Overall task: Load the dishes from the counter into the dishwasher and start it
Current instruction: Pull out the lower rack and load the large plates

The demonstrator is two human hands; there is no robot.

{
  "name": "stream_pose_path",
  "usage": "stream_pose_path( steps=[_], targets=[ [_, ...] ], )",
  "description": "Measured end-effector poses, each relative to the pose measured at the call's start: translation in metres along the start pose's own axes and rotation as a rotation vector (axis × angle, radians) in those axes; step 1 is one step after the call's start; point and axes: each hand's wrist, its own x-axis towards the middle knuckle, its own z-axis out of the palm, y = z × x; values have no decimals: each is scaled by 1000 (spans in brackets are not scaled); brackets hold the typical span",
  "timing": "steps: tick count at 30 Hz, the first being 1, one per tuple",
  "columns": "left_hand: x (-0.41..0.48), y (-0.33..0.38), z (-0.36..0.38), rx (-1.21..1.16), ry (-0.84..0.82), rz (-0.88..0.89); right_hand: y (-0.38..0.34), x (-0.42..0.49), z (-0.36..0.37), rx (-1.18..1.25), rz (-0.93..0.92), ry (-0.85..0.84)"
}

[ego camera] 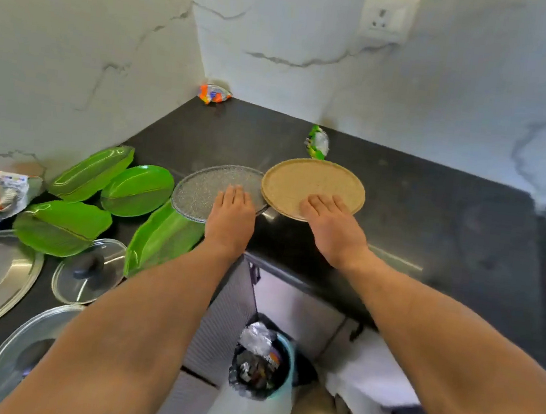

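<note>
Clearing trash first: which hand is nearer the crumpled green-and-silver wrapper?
Right. The right hand rests on the round tan plate just in front of the wrapper; the left hand lies on the grey speckled round plate, farther left.

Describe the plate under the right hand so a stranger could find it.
On the black stone counter, below the white wall socket, two round plates lie side by side. The tan round plate sits on the right, under the right hand; its neighbour is a grey speckled round plate.

grey plate (205, 187) — tan plate (315, 184), touching, flat
</note>
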Motion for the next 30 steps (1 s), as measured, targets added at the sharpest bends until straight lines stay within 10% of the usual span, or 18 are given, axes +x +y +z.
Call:
stream_pose_path(
  steps=[20,30],
  targets=[
    [-403,331,-54,-180,-128,1100,-123,-633,-154,-128,1180,-209],
    [-554,448,-33,-384,-461,966,-117,-786,-175,76,1421,-420]
  ],
)
